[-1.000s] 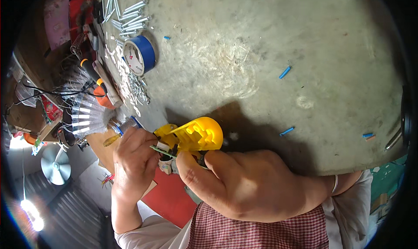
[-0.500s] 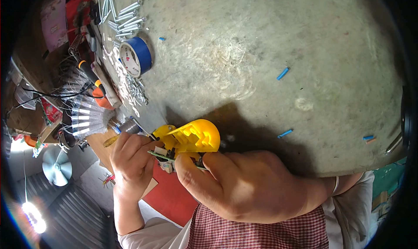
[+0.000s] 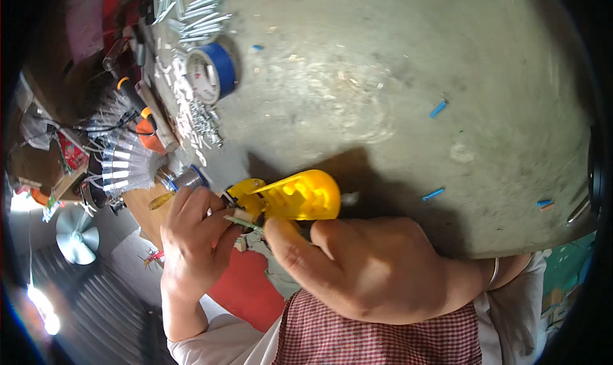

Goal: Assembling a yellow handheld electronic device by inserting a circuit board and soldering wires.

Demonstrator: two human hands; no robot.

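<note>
A yellow plastic housing (image 3: 322,196), with ribs moulded inside, is held up at the table's near edge. My right hand (image 3: 377,272) is closed round its near side, thumb and forefinger pressed together there. Against the housing's open side sits a small green circuit board (image 3: 244,222), mostly covered by my fingers. My left hand (image 3: 198,231) is closed, its fingertips pinching at the left end of the board and housing. A short pale and dark piece by those fingertips is too blurred to name.
Blue tape (image 3: 220,71) lies at the far left, near long screws (image 3: 204,17), smaller screws (image 3: 207,125) and white pieces. A solder spool (image 3: 188,178), bundled wires (image 3: 131,164) and an orange-and-black handled tool (image 3: 134,97) are left. Blue tubing bits (image 3: 438,109) dot the grey table.
The whole view has shifted slightly. The housing and my right hand sit a little further right, and less of the circuit board shows between my fingers. Both hands keep their grip.
</note>
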